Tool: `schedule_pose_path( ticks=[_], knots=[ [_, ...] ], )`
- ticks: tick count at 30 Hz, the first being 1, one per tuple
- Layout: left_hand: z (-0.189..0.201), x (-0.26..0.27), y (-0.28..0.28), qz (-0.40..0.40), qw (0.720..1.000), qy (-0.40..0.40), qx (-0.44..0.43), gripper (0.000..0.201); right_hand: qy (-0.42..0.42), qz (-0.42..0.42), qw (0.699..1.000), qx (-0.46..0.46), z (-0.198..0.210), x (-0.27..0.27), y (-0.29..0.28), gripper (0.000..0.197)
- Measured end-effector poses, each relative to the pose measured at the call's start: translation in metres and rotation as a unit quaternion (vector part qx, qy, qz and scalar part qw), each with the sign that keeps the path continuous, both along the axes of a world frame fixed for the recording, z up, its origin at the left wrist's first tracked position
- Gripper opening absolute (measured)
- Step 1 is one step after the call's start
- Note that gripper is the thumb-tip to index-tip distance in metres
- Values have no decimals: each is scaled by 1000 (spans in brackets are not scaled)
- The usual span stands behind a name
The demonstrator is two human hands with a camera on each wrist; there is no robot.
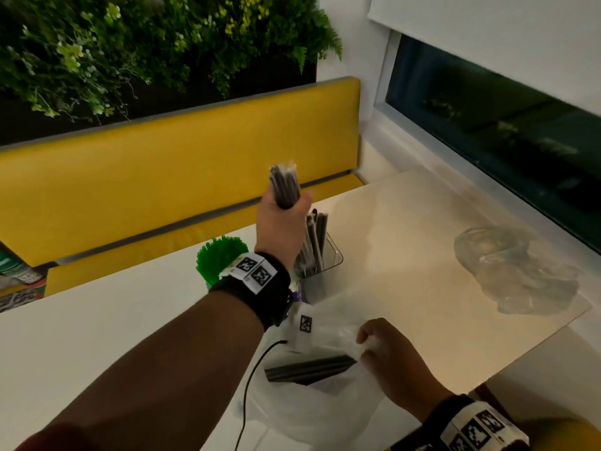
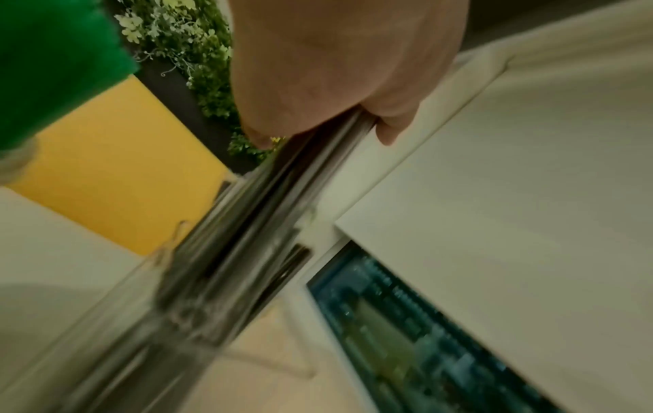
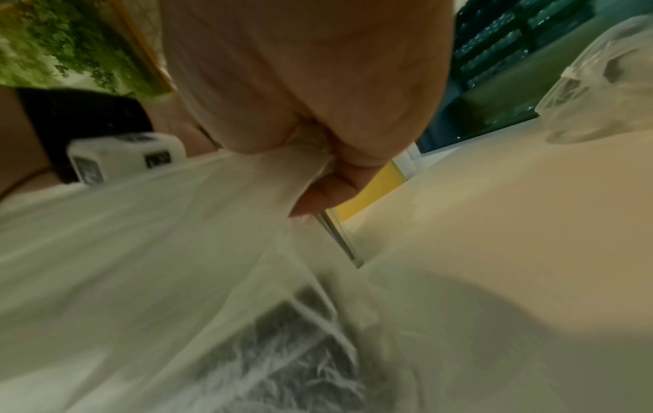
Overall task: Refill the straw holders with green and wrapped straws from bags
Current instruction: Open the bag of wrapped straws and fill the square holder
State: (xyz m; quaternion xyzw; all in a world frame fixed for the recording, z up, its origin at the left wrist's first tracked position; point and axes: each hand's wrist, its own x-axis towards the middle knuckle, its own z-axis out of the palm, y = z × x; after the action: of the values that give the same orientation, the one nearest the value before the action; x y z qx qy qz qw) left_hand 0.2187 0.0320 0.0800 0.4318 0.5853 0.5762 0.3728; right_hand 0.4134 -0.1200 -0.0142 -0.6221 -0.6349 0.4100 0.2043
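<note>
Bundle of dark straws in clear wrappers point(image 1: 284, 187): held upright in the left hand point(image 1: 281, 227), fingers curled round its lower part, directly above the clear square plastic straw holder point(image 1: 320, 262). Lower ends look already inside the holder rim in the left wrist view, though blur prevents certainty. Upright hold probably so the bundle drops straight in beside the wrapped straws already standing there.

Source: thin white plastic bag point(image 1: 312, 408) on the near part of the pale counter point(image 1: 406, 229), more dark straws point(image 1: 309, 369) showing at its mouth. Right hand point(image 1: 395, 359) pinches a gathered fold of the bag's edge between thumb and fingers; likely to keep the mouth open and the bag still for further draws.

Left of the clear holder: dense tuft of bright green straws point(image 1: 221, 255) standing upright, its container hidden behind the left wrist. Appears full.

Far right on counter: crumpled clear plastic bag point(image 1: 520, 271), well apart from the hands. Contents cannot be made out.

Judgement: wrapped-straw refill partway done.
</note>
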Motion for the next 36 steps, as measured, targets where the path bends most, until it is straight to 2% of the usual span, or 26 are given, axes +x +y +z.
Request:
schedule_pose_path(
  ticks=[2, 4, 7, 9, 11, 12, 13, 14, 15, 16, 17, 18, 20, 22, 25, 27, 32, 34, 36],
  knots=[
    [-31, -1, 10, -12, 992, 105, -71, 29, -5, 2, 1000, 0, 1, 0, -1, 30],
    [-52, -5, 12, -55, 974, 151, -160, 39, -10, 2, 1000, 0, -1, 2, -1, 30],
    [-51, -8, 8, -102, 958, 146, -225, 107, -12, 3, 1000, 5, -4, 5, -1, 31],
    [-35, -11, 1, -87, 970, 124, -189, 124, -8, 3, 1000, 14, -5, 6, 0, 31],
    [-12, -14, -16, -52, 980, 163, -99, 112, -5, 0, 1000, 20, -5, 5, 3, 31],
    [-4, -15, -30, -49, 977, 202, -36, 93, -2, -1, 1000, 21, -5, 5, 4, 32],
    [-1, -15, -47, -78, 965, 248, 37, 64, 1, -1, 1000, 22, -4, 4, 6, 33],
    [2, -13, -67, -148, 938, 303, 86, 33, 4, -1, 1000, 25, -4, 2, 8, 34],
    [-2, -11, -87, -239, 898, 355, 100, 10, 6, 1, 1000, 29, -4, 1, 9, 36],
    [-16, -9, -104, -326, 852, 403, 75, 10, 8, 5, 999, 38, -4, -1, 10, 39],
    [-34, -6, -118, -391, 809, 438, 15, 19, 11, 10, 999, 47, -3, -4, 11, 42],
    [-56, -5, -128, -420, 785, 451, -59, 25, 15, 17, 999, 50, -2, -7, 11, 44],
    [-95, -5, -138, -409, 777, 440, -187, 32, 21, 35, 998, 55, 2, -15, 11, 49],
    [-124, -5, -141, -413, 756, 452, -231, 41, 20, 61, 996, 57, 5, -23, 11, 50],
    [-137, -2, -144, -463, 683, 501, -261, 49, 5, 103, 994, 47, 6, -28, 4, 55],
    [-138, -2, -146, -483, 656, 504, -286, 52, 10, 107, 993, 57, 4, -27, -2, 59],
    [-141, -9, -146, -507, 642, 504, -277, 61, 73, 53, 991, 97, -2, -24, -16, 58],
    [-137, -12, -146, -491, 656, 518, -247, 56, 61, 40, 991, 110, -5, -21, -16, 56],
    [-124, -14, -145, -472, 688, 512, -206, 46, 27, 26, 991, 126, -7, -12, -10, 56]
  ],
)
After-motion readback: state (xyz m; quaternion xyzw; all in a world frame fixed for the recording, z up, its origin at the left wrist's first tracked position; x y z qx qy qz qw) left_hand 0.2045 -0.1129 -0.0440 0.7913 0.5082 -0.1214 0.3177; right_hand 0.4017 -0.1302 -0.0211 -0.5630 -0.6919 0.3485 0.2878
